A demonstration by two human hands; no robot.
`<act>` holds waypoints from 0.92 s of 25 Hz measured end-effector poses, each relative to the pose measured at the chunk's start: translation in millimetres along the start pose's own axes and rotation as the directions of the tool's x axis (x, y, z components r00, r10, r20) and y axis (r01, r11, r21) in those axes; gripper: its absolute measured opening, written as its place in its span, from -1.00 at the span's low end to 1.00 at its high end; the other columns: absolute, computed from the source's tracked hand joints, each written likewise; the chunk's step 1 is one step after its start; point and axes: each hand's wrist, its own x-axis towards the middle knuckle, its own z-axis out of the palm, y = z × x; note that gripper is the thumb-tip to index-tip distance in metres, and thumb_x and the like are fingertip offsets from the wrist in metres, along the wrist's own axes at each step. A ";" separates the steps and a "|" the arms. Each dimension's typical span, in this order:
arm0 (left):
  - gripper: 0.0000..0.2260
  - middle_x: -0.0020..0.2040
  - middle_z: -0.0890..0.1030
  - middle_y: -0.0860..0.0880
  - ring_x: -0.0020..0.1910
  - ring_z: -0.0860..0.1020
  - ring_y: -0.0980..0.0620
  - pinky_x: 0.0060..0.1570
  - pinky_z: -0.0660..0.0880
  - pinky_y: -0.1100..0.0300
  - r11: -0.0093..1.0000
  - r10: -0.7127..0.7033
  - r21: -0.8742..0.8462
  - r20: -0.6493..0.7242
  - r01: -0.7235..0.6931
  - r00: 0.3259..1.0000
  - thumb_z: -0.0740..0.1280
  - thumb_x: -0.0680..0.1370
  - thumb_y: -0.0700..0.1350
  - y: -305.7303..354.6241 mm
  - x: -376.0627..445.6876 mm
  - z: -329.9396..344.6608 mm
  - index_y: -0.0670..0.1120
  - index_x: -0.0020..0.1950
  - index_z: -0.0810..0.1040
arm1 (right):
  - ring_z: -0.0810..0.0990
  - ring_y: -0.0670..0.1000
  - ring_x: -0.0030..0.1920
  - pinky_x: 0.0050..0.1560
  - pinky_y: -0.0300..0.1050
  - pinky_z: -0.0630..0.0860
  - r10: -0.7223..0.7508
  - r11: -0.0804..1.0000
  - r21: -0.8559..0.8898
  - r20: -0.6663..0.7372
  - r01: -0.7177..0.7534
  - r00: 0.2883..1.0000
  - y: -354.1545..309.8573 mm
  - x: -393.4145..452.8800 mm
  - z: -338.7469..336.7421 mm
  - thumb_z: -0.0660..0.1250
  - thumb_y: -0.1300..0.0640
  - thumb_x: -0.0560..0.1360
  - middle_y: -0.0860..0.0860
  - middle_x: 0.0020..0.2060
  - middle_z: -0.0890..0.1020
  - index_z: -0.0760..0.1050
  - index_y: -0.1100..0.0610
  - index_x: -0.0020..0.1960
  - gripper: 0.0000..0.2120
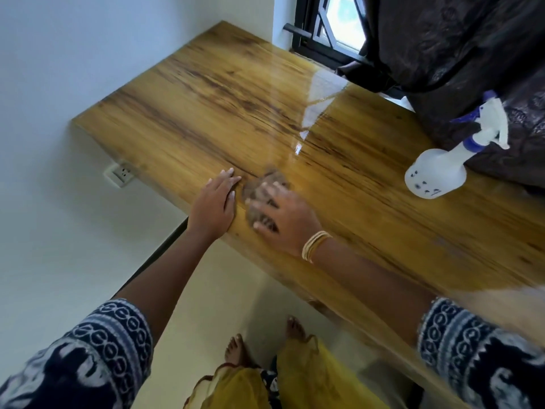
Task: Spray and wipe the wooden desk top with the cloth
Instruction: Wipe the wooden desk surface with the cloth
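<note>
The wooden desk top (224,101) runs from the near right to the far corner, glossy and streaked with dark grain. My right hand (287,221), with bangles at the wrist, presses a crumpled brownish cloth (267,187) flat on the wood near the front edge; hand and cloth are motion-blurred. My left hand (213,203) lies flat on the desk just left of the cloth, fingers together, holding nothing. A white spray bottle (436,172) with a blue and white trigger head stands on the desk at the right, apart from both hands.
A dark patterned curtain (460,48) hangs over the desk's far right side, behind the bottle. A window (333,28) sits at the back. A wall socket (121,174) is below the desk's left edge. White walls enclose the left; my feet stand on the pale floor.
</note>
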 end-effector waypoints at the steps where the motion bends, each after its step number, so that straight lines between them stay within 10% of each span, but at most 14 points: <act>1: -0.65 0.48 0.37 -0.07 0.50 0.27 -0.02 0.48 0.18 -0.01 1.000 0.014 0.011 0.006 -0.014 1.000 0.12 0.63 -0.17 -3.8 0.3 -1.6 -0.10 0.41 0.42 | 0.33 0.19 0.46 0.40 0.10 0.32 -0.194 0.981 0.007 0.039 0.193 0.980 -1.6 -4.3 -1.4 0.17 -0.23 0.55 0.14 0.46 0.38 0.38 -0.14 0.44 -0.51; 5: -0.61 0.50 0.34 -0.03 0.52 0.24 0.01 0.47 0.20 -0.05 0.999 0.003 0.042 0.025 -0.005 1.000 0.06 0.63 -0.12 -11.7 4.7 -6.2 -0.04 0.46 0.38 | 0.42 0.07 0.38 0.30 -0.02 0.41 -0.452 0.882 -0.078 0.137 0.464 0.882 66.4 28.0 -16.1 0.18 -0.24 0.54 0.04 0.46 0.39 0.35 -0.19 0.45 -0.51; 8: -0.60 0.52 0.32 0.00 0.52 0.21 0.05 0.49 0.16 0.00 0.996 -0.007 0.088 0.017 0.005 1.000 0.05 0.64 -0.13 -9.5 4.4 -7.0 -0.01 0.48 0.35 | 0.40 0.14 0.38 0.26 0.07 0.46 0.178 0.982 -0.064 -0.003 -0.178 0.984 147.4 61.2 -21.8 0.15 -0.24 0.53 0.07 0.45 0.37 0.33 -0.22 0.44 -0.51; 10: -0.61 0.52 0.31 0.01 0.52 0.20 0.07 0.50 0.13 0.03 0.996 -0.023 0.089 0.012 0.022 1.000 0.07 0.64 -0.16 -8.3 4.2 -7.6 0.00 0.47 0.35 | 0.19 0.19 0.50 0.42 0.14 0.27 0.679 0.733 0.064 -0.018 -0.677 0.734 172.6 75.6 -23.1 0.11 -0.21 0.57 0.13 0.52 0.23 0.26 -0.15 0.50 -0.49; 12: -0.62 0.51 0.31 0.03 0.52 0.21 0.08 0.49 0.13 0.04 0.995 -0.028 0.093 0.008 0.027 1.000 0.08 0.64 -0.16 -7.9 5.3 -8.8 0.01 0.46 0.36 | 0.08 0.21 0.54 0.48 0.16 0.14 0.827 0.563 0.051 -0.016 -0.825 0.563 156.3 93.7 -23.0 0.07 -0.21 0.58 0.16 0.55 0.14 0.21 -0.11 0.53 -0.46; 17: -0.63 0.50 0.34 0.00 0.49 0.26 0.04 0.47 0.19 0.01 0.994 -0.016 0.111 0.011 0.015 1.000 0.08 0.64 -0.14 -6.0 5.4 -11.5 -0.01 0.44 0.37 | 0.22 0.24 0.50 0.42 0.15 0.26 0.267 0.963 -0.031 0.002 -0.266 0.964 46.4 104.8 3.5 0.12 -0.23 0.57 0.19 0.50 0.28 0.28 -0.13 0.49 -0.48; 21: -0.64 0.50 0.33 -0.01 0.50 0.25 0.04 0.47 0.17 0.01 0.993 -0.021 0.120 0.013 0.019 1.000 0.06 0.64 -0.13 -5.9 4.9 -11.6 -0.02 0.43 0.37 | 0.30 0.18 0.47 0.35 0.12 0.34 -0.181 0.984 0.021 0.084 0.180 0.980 55.6 98.3 -4.3 0.17 -0.24 0.55 0.09 0.49 0.33 0.35 -0.16 0.45 -0.51; 23: -0.65 0.51 0.32 0.01 0.51 0.23 0.06 0.48 0.16 0.02 0.992 -0.025 0.127 0.008 0.023 1.000 0.08 0.65 -0.16 -5.9 4.8 -10.6 -0.02 0.43 0.37 | 0.34 0.17 0.44 0.32 0.14 0.40 -0.002 1.000 0.006 0.015 0.002 1.000 98.6 98.6 -8.2 0.17 -0.23 0.53 0.09 0.47 0.36 0.38 -0.15 0.43 -0.52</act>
